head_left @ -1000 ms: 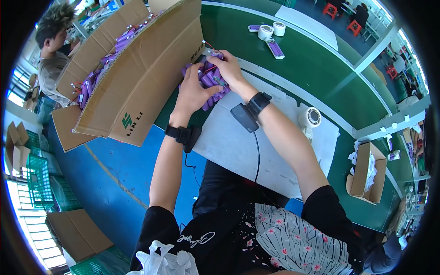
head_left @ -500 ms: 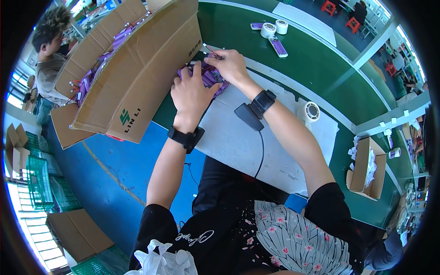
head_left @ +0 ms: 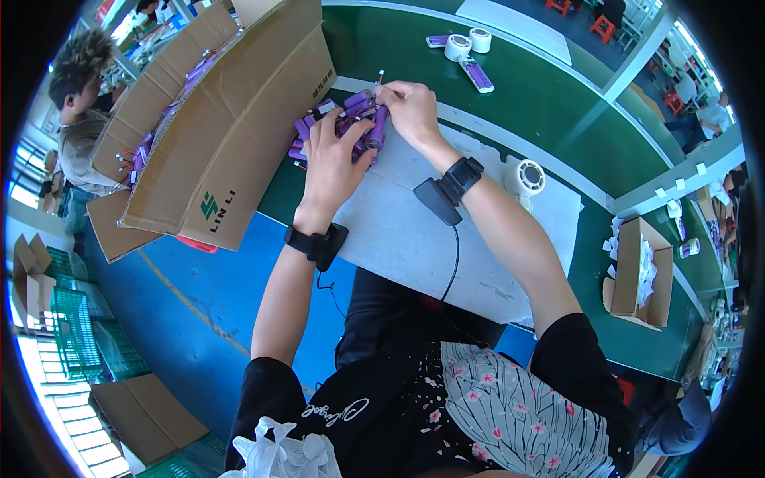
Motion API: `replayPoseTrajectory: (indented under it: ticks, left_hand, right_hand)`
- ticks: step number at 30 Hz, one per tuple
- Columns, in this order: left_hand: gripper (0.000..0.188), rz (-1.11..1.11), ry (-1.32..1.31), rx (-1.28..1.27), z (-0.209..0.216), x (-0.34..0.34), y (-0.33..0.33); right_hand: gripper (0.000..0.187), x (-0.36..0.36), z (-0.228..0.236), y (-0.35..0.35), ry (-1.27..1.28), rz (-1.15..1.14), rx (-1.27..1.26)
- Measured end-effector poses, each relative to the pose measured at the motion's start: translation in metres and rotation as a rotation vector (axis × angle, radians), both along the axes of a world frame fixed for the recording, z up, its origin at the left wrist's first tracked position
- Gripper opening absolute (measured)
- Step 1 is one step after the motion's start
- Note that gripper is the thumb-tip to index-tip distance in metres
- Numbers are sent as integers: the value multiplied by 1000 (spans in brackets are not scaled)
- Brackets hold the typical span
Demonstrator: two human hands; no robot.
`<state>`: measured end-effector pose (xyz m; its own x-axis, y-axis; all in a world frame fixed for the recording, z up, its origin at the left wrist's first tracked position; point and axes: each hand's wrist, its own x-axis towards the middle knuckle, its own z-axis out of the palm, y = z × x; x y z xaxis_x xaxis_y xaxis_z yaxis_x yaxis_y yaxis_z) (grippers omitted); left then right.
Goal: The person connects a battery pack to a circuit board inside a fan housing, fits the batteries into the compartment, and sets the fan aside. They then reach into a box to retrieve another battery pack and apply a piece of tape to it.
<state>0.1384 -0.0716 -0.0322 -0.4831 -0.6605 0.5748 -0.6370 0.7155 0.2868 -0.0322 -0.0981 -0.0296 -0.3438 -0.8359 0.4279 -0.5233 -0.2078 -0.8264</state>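
A pile of purple-wrapped battery packs (head_left: 379, 127) with thin wires lies at the far left of the white work sheet, beside the large carton. My left hand (head_left: 328, 167) rests on the pile with its fingers spread and bent over the packs. At the pile's far right edge, my right hand (head_left: 410, 114) is closed in a pinch on a thin battery wire (head_left: 380, 80), whose small connector end sticks up above the fingertips. Which pack the wire belongs to cannot be made out. Both wrists carry black straps.
The tall cardboard carton (head_left: 239, 135) on the left holds more purple packs. A white round device (head_left: 526, 178) stands right of my right forearm. Farther back on the green table (head_left: 398, 40) are white round parts with purple packs. A small open box (head_left: 642, 275) sits right; another person is beyond the carton.
My right hand has drawn slightly right and down, and the wire now points upward from its fingertips. More of the battery pile shows between the hands. The view has shifted a little.
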Motion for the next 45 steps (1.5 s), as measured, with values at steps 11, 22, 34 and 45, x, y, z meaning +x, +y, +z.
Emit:
replayPoseTrajectory:
  ticks: [11,22,34,45]
  left_hand:
    - [34,-174,-182,-37,-4,1,0]
    - [25,-156,-217,-7,-3,7,-5]
    - [23,-245,-235,6,3,6,-10]
    - [36,-301,-201,64,10,9,-17]
  right_hand:
    - [17,-18,-1,-8,235,136,277]
    - [22,-22,1,22,585,-77,-89]
    - [41,-21,-1,26,391,187,655]
    - [33,-47,24,71,7,357,272]
